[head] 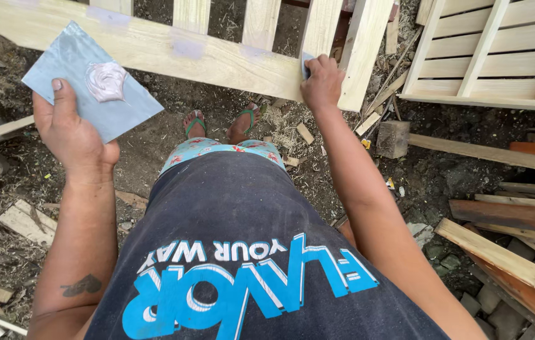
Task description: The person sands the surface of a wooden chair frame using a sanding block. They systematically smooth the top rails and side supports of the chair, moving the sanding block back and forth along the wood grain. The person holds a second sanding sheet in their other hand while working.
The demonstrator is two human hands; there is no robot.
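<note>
Lower centre of frame: dark shirt [248, 252] with blue and white lettering fills the bottom, patterned shorts [217, 150] just above it, two feet in green sandals [220, 123] on the dirt ground [154, 151] at mid frame.

Left side: left hand [72, 135] raised at upper left, palm under a flat grey board [91, 82], thumb lying on its top face, other fingers hidden beneath, so it pinches the board between thumb and palm. Board sits tilted, a blob of pale pinkish putty [106, 80] near its middle, just beside the thumb tip. Dark mark on the left forearm lower down.

Right side: right hand [321, 82] at upper centre, fingers curled and pressed together on a small bluish scraper [307, 63], mostly hidden by the hand, held against the pale wooden frame [217, 60]. Contact point is where the horizontal rail meets an upright slat. Rail shows several greyish filled patches along its length, upper left to centre.

Further out: small wood block [393, 138] on the ground right of centre, loose planks [513, 214] stacked at right and lower right, second slatted wooden frame [488, 56] at upper right, wood offcuts [25, 220] and shavings on the dirt at left.
</note>
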